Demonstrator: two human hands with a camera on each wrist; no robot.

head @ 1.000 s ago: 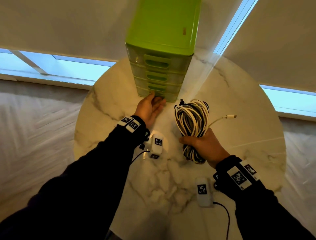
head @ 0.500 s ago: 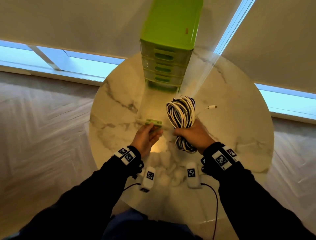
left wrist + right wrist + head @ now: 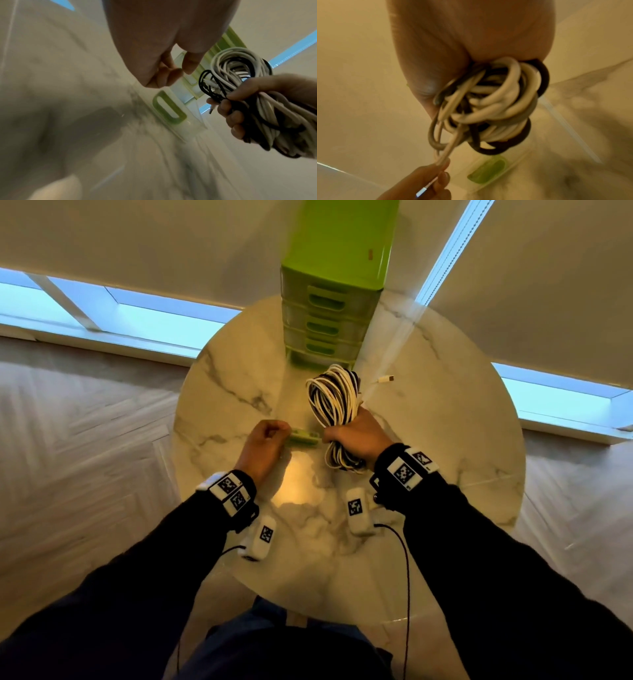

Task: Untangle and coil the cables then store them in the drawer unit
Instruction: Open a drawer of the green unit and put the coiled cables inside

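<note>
A green drawer unit (image 3: 334,313) stands at the far side of the round marble table (image 3: 445,440). Its bottom clear drawer (image 3: 305,437) is drawn far out toward me. My left hand (image 3: 265,441) pinches the top rim of the drawer's front, just left of the green handle (image 3: 169,109). My right hand (image 3: 356,434) grips a coil of white and black cables (image 3: 334,395) and holds it upright over the drawer's right side. One white cable end with a plug (image 3: 386,379) sticks out to the right. In the right wrist view the coil (image 3: 496,105) hangs above the handle (image 3: 489,171).
Three shut drawers (image 3: 325,326) sit above the drawn one. Windows and a pale blind lie behind the table, wooden floor (image 3: 85,457) on both sides. The table's near edge (image 3: 308,607) is close to my body. Small white tagged boxes (image 3: 358,510) hang from my wrists.
My left hand has pulled the bottom drawer out of the unit toward me. My right hand has come nearer with the cable coil. My head has drawn back.
</note>
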